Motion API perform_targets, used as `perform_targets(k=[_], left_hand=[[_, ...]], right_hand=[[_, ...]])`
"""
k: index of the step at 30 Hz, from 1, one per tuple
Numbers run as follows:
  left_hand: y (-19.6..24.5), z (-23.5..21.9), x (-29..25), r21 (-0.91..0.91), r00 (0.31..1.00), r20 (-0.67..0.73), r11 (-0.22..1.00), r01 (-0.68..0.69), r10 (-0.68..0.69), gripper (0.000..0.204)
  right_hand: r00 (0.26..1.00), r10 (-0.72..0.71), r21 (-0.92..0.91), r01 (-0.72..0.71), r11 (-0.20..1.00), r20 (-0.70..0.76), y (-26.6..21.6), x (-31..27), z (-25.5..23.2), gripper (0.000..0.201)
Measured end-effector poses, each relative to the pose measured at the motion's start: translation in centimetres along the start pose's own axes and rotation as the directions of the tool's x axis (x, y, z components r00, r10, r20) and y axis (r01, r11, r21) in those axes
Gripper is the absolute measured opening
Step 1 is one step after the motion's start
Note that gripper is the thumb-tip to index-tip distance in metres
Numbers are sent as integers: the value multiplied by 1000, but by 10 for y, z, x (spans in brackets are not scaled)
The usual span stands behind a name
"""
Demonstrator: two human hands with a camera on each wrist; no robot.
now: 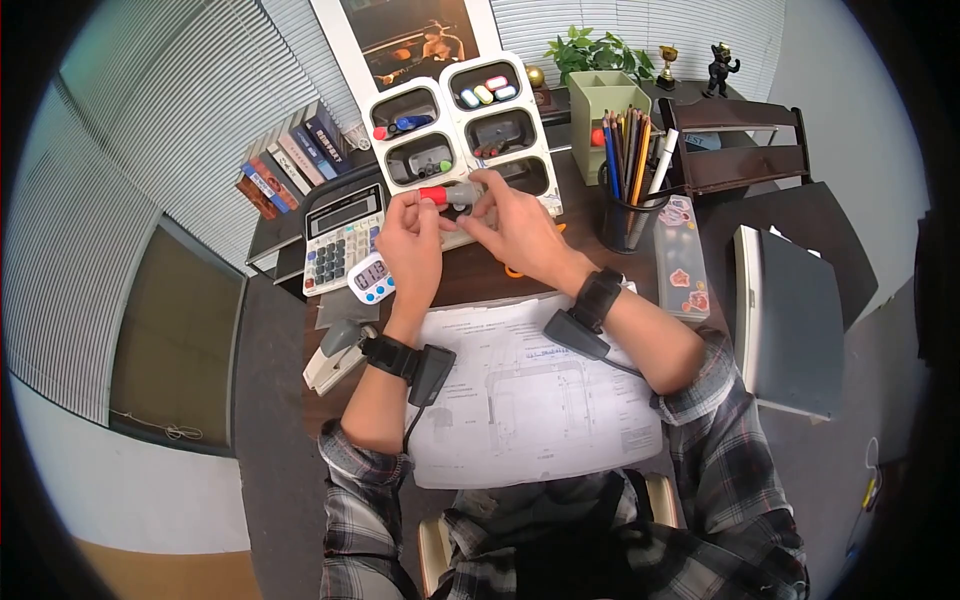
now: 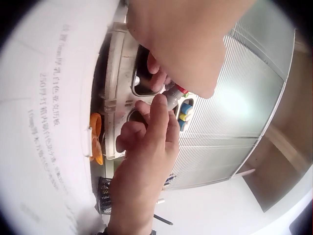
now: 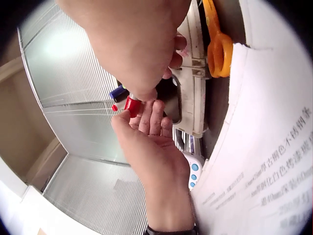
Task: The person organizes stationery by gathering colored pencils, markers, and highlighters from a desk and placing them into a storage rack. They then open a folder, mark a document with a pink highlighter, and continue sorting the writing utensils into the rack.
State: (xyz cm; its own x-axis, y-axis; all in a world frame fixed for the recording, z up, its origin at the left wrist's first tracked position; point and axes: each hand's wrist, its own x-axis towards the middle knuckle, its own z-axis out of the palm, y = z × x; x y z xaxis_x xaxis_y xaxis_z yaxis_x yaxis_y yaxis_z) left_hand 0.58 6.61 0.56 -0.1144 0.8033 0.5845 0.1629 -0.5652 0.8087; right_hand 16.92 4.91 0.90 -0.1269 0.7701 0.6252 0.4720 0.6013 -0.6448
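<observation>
A short red-and-grey cylinder [image 1: 433,195] is held level between both hands, in front of a white organizer [image 1: 456,127]. The left hand [image 1: 408,245] pinches its red end [image 3: 132,106] between thumb and fingertips, the other fingers loosely bent. At the grey end [image 2: 172,96], the right hand [image 1: 528,230] grips with thumb and index finger. The organizer's compartments hold a blue item [image 1: 410,123], several coloured pieces [image 1: 488,92] and small dark items [image 1: 490,150]. Both hands partly cover its nearest compartments.
Below the forearms lies a printed drawing sheet [image 1: 530,400]. A calculator [image 1: 340,240] and a white timer [image 1: 372,277] stand at left, a mesh pen cup [image 1: 630,222] and a clear case [image 1: 682,260] at right. Orange-handled scissors [image 3: 220,54] lie by the organizer.
</observation>
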Motion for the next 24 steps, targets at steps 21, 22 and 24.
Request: perform_targets(k=[21,22,24], left_hand=[[-9,-1,3,-328,920,251,867,374,-302,24],[-9,0,3,-336,926,236,870,361,-294,23],[-7,1,2,-344,933,222,872,348,-284,23]], right_hand=[[999,31,110,-33,993,17,9,2,6,33],[999,31,110,-33,993,17,9,1,7,33],[999,32,114,-33,993,6,11,1,7,33]])
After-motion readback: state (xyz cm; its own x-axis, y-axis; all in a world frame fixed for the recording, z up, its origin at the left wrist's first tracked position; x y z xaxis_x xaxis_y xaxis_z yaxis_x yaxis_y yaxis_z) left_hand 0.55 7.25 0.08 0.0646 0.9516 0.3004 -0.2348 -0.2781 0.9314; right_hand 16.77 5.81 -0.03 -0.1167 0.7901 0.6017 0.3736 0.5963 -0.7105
